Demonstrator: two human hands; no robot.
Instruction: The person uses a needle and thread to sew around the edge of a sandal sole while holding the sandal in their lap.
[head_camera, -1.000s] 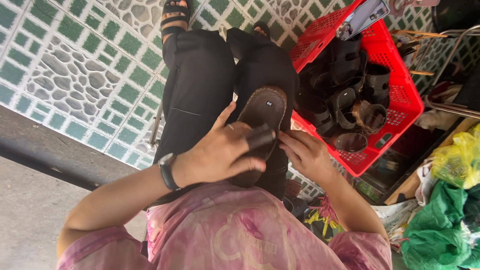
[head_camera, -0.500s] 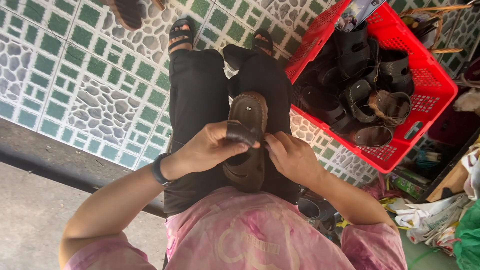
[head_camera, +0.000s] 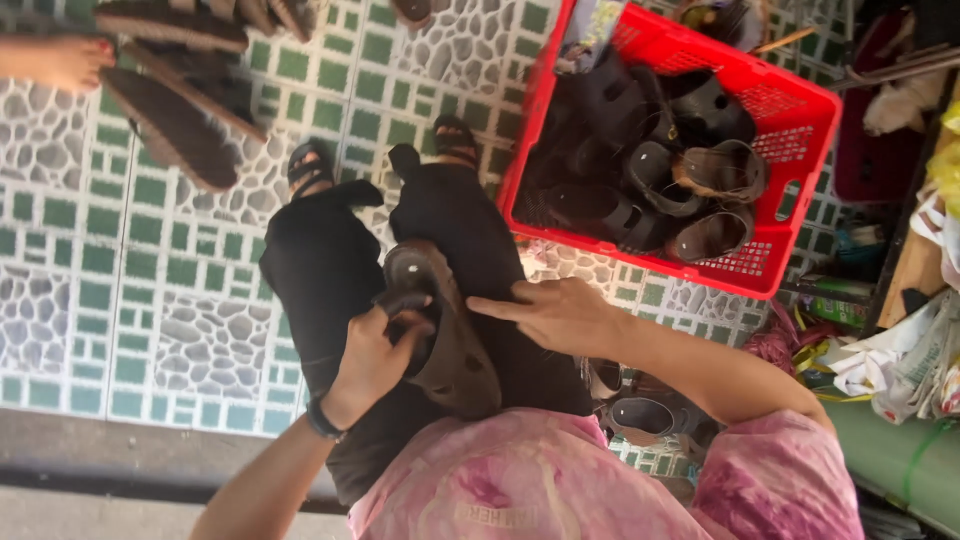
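On my lap, across my black trousers (head_camera: 330, 270), lies a dark brown sandal (head_camera: 445, 335), toe end pointing away from me. My left hand (head_camera: 372, 358) is closed around its strap, fingers curled over the near edge of the sole. My right hand (head_camera: 555, 315) is open and flat, fingers stretched toward the sandal, fingertips just beside its outer edge; I cannot tell whether they touch it. Near my right knee stands a red plastic crate (head_camera: 790, 110) full of dark sandals. On the green patterned tile floor (head_camera: 180, 330), well apart at the far left, lie more brown sandals (head_camera: 170, 110) beside another person's bare foot (head_camera: 60, 60).
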